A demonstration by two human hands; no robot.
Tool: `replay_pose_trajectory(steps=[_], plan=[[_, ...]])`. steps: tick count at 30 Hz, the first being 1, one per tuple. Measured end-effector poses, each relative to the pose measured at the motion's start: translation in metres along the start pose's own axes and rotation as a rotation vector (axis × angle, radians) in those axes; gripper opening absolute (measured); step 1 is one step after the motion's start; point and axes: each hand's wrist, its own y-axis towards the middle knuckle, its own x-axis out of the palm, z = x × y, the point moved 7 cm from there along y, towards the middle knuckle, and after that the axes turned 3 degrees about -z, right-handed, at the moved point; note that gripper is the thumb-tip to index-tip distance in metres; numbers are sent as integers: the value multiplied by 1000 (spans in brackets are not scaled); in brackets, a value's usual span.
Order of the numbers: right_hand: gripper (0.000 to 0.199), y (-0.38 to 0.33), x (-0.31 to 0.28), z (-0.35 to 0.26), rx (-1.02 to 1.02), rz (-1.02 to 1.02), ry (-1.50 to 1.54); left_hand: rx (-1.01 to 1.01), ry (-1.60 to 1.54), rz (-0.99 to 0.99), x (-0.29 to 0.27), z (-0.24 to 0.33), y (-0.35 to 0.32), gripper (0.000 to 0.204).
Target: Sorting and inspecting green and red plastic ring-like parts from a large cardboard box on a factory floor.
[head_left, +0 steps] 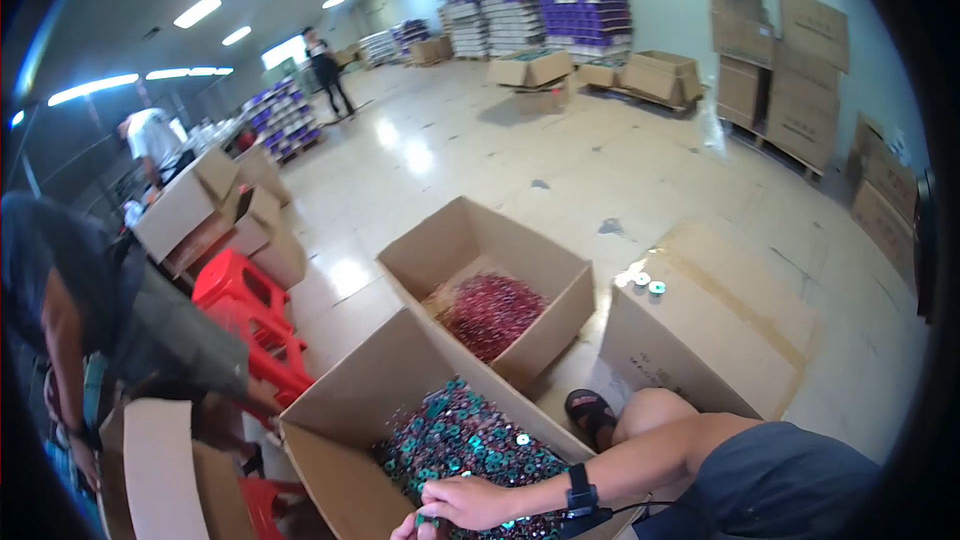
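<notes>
Probably light, stiff and slick, the glossy teal ring-shaped discs [468, 445], with small centre holes, lie heaped in the open cardboard carton [345, 475] and would suit a rim pinch. Over them, right hand [472, 502] and left hand [412, 530] meet, fingers curled nearly closed around a green piece [428, 519]; I cannot tell which grips it.

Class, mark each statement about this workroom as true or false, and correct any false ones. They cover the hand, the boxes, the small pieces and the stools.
1. The right hand is over the near open box. True.
2. The near open box holds only yellow pieces. False: its small pieces are a mix, many of them green.
3. A black band is on the right wrist. True.
4. The plastic stools are blue. False: they are red.
5. Reddish pieces lie in the farther open box. True.
</notes>
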Motion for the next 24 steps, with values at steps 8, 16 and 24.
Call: replay_pose_trajectory(steps=[8, 16, 24], plan=[[29, -1, -14, -16, 57, 68, 29, 37, 43, 21, 13, 8, -10, 30], [32, 1, -1, 24, 137, -23, 220, -18, 11, -19, 7, -6, -3, 26], [24, -7, -18, 1, 146, -46, 139, 26, -183, -29, -7, -29, 14, 27]])
